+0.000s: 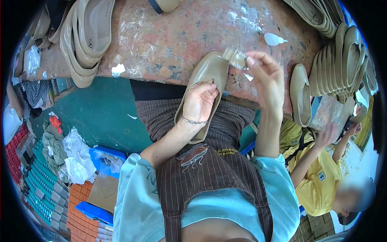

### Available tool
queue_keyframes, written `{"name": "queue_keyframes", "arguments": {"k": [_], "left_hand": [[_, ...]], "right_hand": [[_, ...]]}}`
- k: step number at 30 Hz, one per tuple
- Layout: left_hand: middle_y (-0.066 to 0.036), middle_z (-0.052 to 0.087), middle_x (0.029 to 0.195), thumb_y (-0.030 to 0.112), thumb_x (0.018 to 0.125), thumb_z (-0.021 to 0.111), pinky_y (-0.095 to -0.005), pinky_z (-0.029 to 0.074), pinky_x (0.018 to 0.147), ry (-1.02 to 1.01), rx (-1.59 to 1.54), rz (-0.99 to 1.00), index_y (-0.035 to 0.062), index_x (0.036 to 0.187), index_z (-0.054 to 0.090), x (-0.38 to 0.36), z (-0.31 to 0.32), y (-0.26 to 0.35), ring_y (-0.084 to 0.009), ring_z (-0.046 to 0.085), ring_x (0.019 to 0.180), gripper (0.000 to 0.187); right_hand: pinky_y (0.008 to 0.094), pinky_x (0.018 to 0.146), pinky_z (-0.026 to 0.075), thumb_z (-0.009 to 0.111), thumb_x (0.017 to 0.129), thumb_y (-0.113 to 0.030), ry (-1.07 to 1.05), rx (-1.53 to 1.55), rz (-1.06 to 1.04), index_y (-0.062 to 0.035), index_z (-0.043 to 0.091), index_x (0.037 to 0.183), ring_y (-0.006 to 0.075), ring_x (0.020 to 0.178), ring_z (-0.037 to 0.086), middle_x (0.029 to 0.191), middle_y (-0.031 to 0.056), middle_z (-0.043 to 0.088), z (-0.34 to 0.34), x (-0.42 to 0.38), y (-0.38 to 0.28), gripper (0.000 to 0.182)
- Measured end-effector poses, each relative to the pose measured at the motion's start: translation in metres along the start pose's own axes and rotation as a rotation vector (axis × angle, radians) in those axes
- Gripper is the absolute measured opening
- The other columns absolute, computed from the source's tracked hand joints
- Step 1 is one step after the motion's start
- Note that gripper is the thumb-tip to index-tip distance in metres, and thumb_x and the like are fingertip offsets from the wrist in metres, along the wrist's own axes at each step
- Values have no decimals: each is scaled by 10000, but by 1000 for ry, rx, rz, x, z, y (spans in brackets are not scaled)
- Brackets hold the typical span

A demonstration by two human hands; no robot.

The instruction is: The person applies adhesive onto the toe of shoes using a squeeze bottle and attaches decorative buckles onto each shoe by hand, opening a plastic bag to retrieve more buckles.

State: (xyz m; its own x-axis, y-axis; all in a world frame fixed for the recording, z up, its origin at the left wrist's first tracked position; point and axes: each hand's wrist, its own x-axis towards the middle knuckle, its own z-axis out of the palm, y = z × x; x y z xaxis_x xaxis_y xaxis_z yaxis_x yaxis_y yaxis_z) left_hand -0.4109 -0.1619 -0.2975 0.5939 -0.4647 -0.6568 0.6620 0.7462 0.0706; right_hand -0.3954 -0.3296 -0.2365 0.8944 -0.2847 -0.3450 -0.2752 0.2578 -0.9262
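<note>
A beige slip-on shoe (207, 72) lies toe away from me, across the near edge of the worn red-brown table and my apron. My left hand (200, 101) is closed on it, with fingers at its opening and fingertips on the upper. Just right of the toe, my right hand (264, 72) pinches a small see-through piece (238, 59) with toothed-looking edges between thumb and fingers. That piece is blurred, and I cannot tell its exact kind. Its left end overlaps the tip of the toe in this view. A white scrap (248, 77) shows just below it.
Nested beige shoes (92, 36) stand at the left, and a long row of shoes (336, 64) at the right. A single shoe (300, 94) lies nearer. A white dropper-tipped bottle (274, 39) sits on the table (161, 44). A person in yellow (318, 181) works at the right.
</note>
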Motion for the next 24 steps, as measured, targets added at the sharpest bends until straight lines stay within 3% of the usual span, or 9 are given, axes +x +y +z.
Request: {"name": "queue_keyframes", "arguments": {"k": [2, 3, 5, 7, 17, 24], "left_hand": [[-82, 614, 841, -42, 797, 542, -281, 447, 776, 10, 26, 3, -17, 825, 593, -2, 9, 1, -149, 582, 792, 63], [-100, 625, 903, -41, 803, 532, -293, 453, 817, 11, 50, 13, -35, 894, 591, -3, 14, 2, -165, 595, 850, 109], [-142, 625, 1050, -36, 814, 515, -323, 454, 911, -48, 76, 15, -68, 1057, 559, 0, 6, 2, -203, 601, 985, 248], [-137, 626, 1041, -36, 813, 518, -320, 454, 908, -37, 83, 20, -66, 1047, 562, 0, 6, 2, -198, 600, 984, 241], [-97, 645, 922, -36, 806, 533, -321, 462, 881, -12, 54, 33, -25, 915, 607, 1, 6, 1, -174, 620, 878, 132], [-65, 645, 927, 2, 824, 583, -298, 466, 849, 72, 82, 18, -7, 954, 611, 0, 21, 1, -149, 616, 879, 133]], "right_hand": [[215, 628, 509, 620, 855, -45, -33, 43, 121, 33, 626, 997, 113, 713, 644, 821, 86, 668, 3, -17, 9, 163], [182, 577, 478, 626, 849, -37, -22, 6, 121, 13, 644, 979, 66, 673, 610, 777, 49, 662, 5, -21, 18, 141], [170, 558, 459, 631, 846, -36, -23, -31, 124, 5, 654, 962, 48, 660, 594, 767, 35, 660, 7, -22, 29, 126], [157, 518, 424, 646, 837, -40, -1, -95, 120, -7, 677, 912, 23, 627, 558, 751, 8, 655, 12, -21, 34, 87], [159, 518, 429, 651, 821, -27, 14, -259, 137, 0, 686, 883, 23, 600, 548, 713, 8, 647, 12, -12, 34, 76], [202, 551, 469, 665, 788, -5, 98, -263, -29, 7, 631, 814, 63, 615, 580, 692, 26, 632, 20, -15, 46, 44]]}}
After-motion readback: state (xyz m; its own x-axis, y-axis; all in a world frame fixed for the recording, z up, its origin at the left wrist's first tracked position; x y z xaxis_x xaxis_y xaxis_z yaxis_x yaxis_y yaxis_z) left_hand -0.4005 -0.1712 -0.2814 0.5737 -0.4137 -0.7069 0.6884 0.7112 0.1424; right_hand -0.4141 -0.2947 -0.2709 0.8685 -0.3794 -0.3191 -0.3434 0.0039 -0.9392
